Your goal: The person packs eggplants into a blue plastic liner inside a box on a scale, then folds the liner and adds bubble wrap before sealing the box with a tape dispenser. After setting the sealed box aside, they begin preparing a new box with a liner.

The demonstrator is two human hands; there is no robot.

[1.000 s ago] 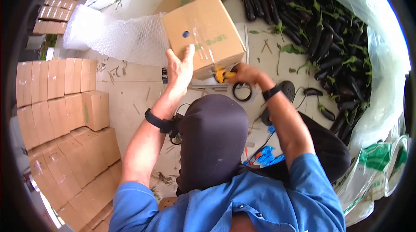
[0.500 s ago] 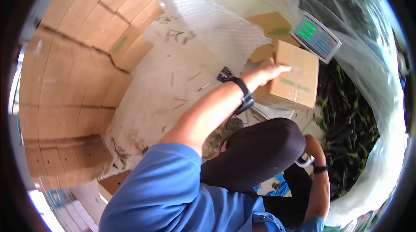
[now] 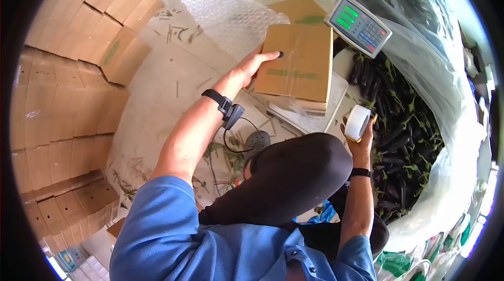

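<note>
A closed cardboard box (image 3: 296, 63) with a green printed mark sits tilted in view, over the metal scale platform (image 3: 336, 94). My left hand (image 3: 252, 68) grips its left side, thumb on the top face and the other fingers mostly hidden behind the edge. In my right hand (image 3: 359, 142), beside my knee, is a white roll of tape (image 3: 358, 122) with yellow at its rim. The scale's display (image 3: 358, 24) is lit green behind the box. Many dark eggplants (image 3: 394, 139) lie just right of my right hand.
Stacked cardboard boxes (image 3: 68, 92) line the left side. Bubble wrap (image 3: 226, 10) and a flattened cardboard piece (image 3: 302, 8) lie ahead. Clear plastic sheeting (image 3: 446, 176) surrounds the eggplants. Stems litter the floor (image 3: 157, 102), and a cable runs near my shoe (image 3: 257, 141).
My right hand has risen from beside my knee, bringing the tape roll into fuller view. The box and my left hand appear farther left, while the whole view has also shifted.
</note>
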